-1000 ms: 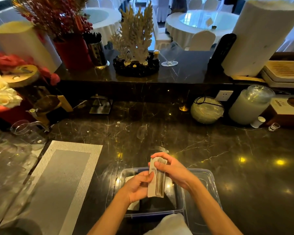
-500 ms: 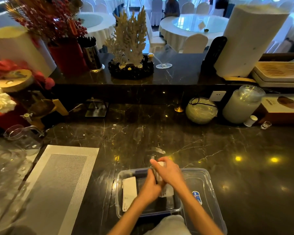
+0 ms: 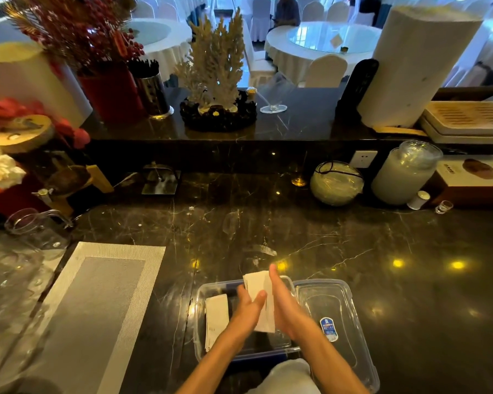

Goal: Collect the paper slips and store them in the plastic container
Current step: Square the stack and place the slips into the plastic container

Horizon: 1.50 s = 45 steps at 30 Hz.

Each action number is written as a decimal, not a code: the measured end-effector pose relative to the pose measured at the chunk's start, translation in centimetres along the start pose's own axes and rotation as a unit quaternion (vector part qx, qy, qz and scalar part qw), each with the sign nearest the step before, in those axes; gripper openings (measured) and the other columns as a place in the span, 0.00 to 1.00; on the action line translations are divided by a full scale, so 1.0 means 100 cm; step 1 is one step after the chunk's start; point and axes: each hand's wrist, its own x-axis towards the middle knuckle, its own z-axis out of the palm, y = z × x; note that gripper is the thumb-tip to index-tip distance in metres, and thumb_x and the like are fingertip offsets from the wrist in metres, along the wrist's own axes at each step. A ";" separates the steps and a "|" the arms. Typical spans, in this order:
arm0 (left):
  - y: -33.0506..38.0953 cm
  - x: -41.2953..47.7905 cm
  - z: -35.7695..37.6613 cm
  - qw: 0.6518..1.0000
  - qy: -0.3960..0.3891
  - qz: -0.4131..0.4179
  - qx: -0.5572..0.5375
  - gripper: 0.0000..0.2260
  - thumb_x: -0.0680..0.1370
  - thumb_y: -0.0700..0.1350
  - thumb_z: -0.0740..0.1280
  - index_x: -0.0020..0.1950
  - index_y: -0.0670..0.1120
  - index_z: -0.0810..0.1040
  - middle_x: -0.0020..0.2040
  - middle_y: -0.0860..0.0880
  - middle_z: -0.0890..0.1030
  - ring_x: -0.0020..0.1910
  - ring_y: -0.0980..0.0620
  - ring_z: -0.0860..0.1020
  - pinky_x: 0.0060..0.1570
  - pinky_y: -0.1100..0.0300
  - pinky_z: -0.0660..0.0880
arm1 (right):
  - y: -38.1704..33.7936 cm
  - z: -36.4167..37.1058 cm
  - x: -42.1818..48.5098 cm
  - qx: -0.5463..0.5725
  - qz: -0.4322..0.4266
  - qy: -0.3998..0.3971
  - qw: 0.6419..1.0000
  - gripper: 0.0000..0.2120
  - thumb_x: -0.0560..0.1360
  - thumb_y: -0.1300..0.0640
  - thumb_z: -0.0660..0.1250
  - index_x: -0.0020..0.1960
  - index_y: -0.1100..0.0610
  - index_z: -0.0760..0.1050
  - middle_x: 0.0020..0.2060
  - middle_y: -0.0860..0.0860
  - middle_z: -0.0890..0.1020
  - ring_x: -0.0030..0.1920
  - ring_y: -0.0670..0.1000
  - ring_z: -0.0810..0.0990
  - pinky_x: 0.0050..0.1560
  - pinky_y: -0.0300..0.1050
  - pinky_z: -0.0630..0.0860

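Paper slips (image 3: 259,300) pressed between left hand (image 3: 246,309) and right hand (image 3: 282,305), flat palms, above plastic container (image 3: 199,302).

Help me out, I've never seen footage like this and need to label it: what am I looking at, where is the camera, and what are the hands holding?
No machine here: a person wears a camera on the head, looking down at their own bare hands over a dark marble counter. The left hand and right hand press a stack of paper slips between them, above an open clear plastic container. More slips already lie inside on its left. Its lid lies to the right. A grey placemat sits to the left.
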 end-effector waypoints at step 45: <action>-0.026 0.037 0.057 0.979 0.015 -0.082 0.188 0.20 0.82 0.50 0.56 0.74 0.46 0.65 0.75 0.41 0.63 0.74 0.40 0.62 0.73 0.43 0.63 | 0.076 -0.056 0.014 -0.023 -0.078 0.143 0.986 0.21 0.84 0.46 0.46 0.69 0.52 0.68 0.62 0.55 0.78 0.53 0.46 0.80 0.51 0.37 0.77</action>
